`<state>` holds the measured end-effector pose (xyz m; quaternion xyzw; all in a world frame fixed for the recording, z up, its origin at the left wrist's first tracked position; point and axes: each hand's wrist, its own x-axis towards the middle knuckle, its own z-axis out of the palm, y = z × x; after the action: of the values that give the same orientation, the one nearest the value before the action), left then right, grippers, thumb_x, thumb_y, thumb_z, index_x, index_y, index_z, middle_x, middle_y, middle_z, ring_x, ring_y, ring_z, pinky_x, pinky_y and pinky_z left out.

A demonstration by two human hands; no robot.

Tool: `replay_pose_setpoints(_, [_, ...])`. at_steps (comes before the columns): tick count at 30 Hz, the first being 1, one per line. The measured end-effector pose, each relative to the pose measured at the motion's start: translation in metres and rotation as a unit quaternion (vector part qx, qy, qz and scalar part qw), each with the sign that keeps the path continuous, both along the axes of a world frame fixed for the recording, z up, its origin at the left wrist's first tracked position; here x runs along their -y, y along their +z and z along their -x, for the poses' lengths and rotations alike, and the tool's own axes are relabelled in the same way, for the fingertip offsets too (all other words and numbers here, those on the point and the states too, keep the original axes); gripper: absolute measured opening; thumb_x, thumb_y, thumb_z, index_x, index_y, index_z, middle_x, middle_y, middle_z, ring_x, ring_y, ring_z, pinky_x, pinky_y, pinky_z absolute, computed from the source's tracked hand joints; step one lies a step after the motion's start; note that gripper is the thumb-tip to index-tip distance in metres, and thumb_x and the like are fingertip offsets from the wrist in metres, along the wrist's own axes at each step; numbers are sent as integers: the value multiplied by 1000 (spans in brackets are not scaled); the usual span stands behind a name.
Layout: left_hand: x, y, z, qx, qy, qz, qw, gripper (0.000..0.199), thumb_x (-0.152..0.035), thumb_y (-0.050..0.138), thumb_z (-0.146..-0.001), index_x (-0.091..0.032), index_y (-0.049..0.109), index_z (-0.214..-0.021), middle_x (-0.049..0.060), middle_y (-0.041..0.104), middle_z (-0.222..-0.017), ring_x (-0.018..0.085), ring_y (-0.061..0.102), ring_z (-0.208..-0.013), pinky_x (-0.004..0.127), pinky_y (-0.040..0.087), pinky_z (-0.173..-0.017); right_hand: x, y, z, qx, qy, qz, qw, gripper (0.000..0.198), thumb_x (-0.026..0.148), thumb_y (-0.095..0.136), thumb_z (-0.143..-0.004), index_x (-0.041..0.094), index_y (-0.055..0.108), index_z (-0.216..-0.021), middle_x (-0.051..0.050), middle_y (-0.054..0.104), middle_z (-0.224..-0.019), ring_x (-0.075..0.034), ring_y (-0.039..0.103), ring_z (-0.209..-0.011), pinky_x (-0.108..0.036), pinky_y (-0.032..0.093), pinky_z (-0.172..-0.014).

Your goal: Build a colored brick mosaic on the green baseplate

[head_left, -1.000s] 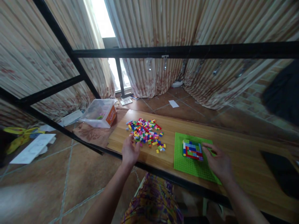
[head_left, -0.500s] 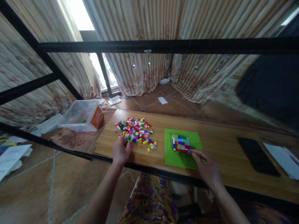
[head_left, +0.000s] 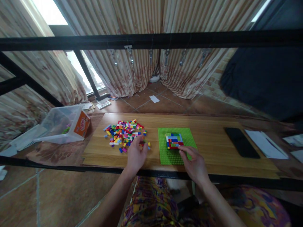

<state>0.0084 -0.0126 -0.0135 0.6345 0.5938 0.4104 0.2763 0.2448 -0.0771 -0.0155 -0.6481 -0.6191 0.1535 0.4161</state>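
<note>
Small toy building bricks [head_left: 121,132] in many colours lie in a loose pile on the wooden tabletop. Over the right side of this pile is my left hand [head_left: 136,155], thumb and fingers apart, with bricks showing in the gap. A low, multicoloured brick build [head_left: 174,141] sits on a green studded baseplate [head_left: 165,159]. My right hand [head_left: 194,162] has its thumb and index finger closed in a pinch at the build's near right corner. Whatever is between those fingertips is too small and hidden to make out.
A clear plastic box [head_left: 59,123] with an orange label stands left of the tabletop [head_left: 94,156]. To the right lie a black flat phone-like slab [head_left: 242,142] and white papers [head_left: 266,143]. A black metal bar [head_left: 151,41] crosses in front of the curtains.
My left hand has moved from the pile's near left edge to its right side. My right hand stays at the build's corner. The whole view has shifted.
</note>
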Motion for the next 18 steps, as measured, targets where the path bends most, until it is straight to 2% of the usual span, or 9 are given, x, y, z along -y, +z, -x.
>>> replay_pose_setpoints(2, [8,1,-21,108,-42,52,992,30,-27,58,-81,-17,62,-109,6,68,-93,17,65,-82,31,53,-76,0,7,13,7,24,-9,1000,23,35,50,-91,27,69,-102,-5,70,-103,-24,61,-102,-47,47,-93])
replay_pose_setpoints(5, [19,6,-50,258,-107,134,951,23,-30,60,-79,-16,66,-95,4,69,-82,16,64,-74,28,52,-70,0,14,31,7,72,-15,997,25,31,53,-90,30,66,-111,-4,69,-108,-23,61,-105,-46,48,-93])
replay_pose_setpoints(7, [25,10,-64,309,-137,165,926,19,-30,61,-77,-15,68,-87,4,70,-81,15,63,-74,27,51,-71,-1,16,38,5,94,-26,995,29,29,54,-89,31,64,-116,-4,68,-109,-23,60,-106,-45,49,-93])
replay_pose_setpoints(11, [28,14,-74,339,-144,192,910,15,-28,65,-75,-15,69,-82,4,69,-82,15,62,-75,25,50,-72,-1,14,38,10,77,-39,996,30,27,52,-90,32,65,-116,-5,69,-106,-24,62,-103,-46,50,-90])
replay_pose_setpoints(18, [23,8,-79,338,-138,236,901,17,-30,69,-71,-15,68,-77,1,66,-72,12,57,-65,22,47,-63,1,11,24,13,71,-6,997,29,25,51,-89,31,66,-114,-3,70,-107,-22,64,-102,-44,50,-91])
